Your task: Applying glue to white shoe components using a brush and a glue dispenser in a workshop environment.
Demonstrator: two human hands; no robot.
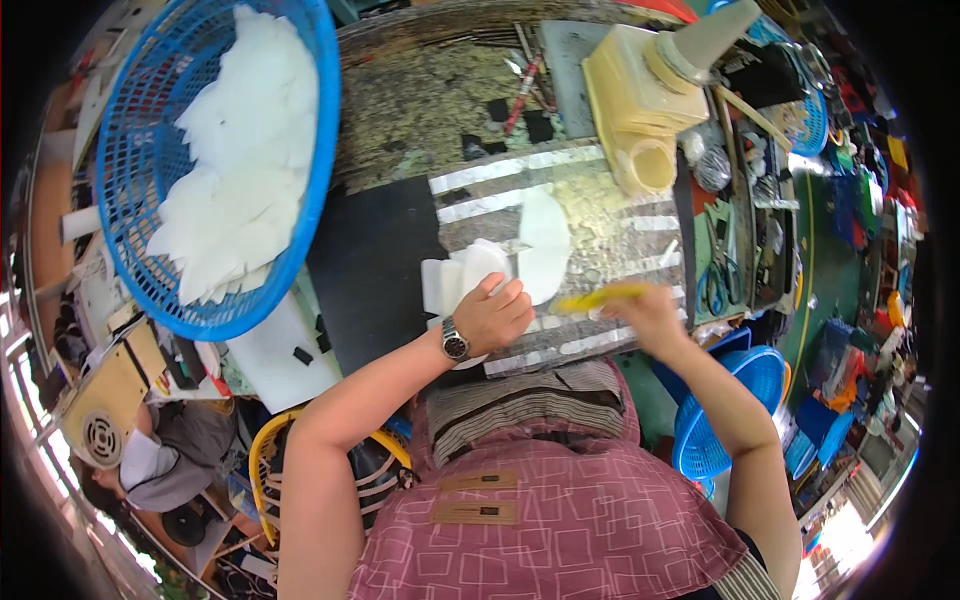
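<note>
My left hand (494,314), with a watch on its wrist, is closed over the edge of several thin white cut pieces (452,283) fanned out on the work board. Just beyond its fingers, a rounded white piece (543,245) lies flat on the board. My right hand (648,318) grips a slim yellow tool (600,297), blurred by motion, whose end points left toward the white pieces. What kind of tool it is cannot be made out. White strips (500,205) run across the glue-crusted work board (620,235) beneath both hands.
A blue basket (325,150) of white pieces stands at the left. A yellowish glue container (640,90) with a cone-shaped top stands at the back right. Scissors (715,285) lie in a side tray. A blue basket (735,400) sits low right; another person (190,450) is lower left.
</note>
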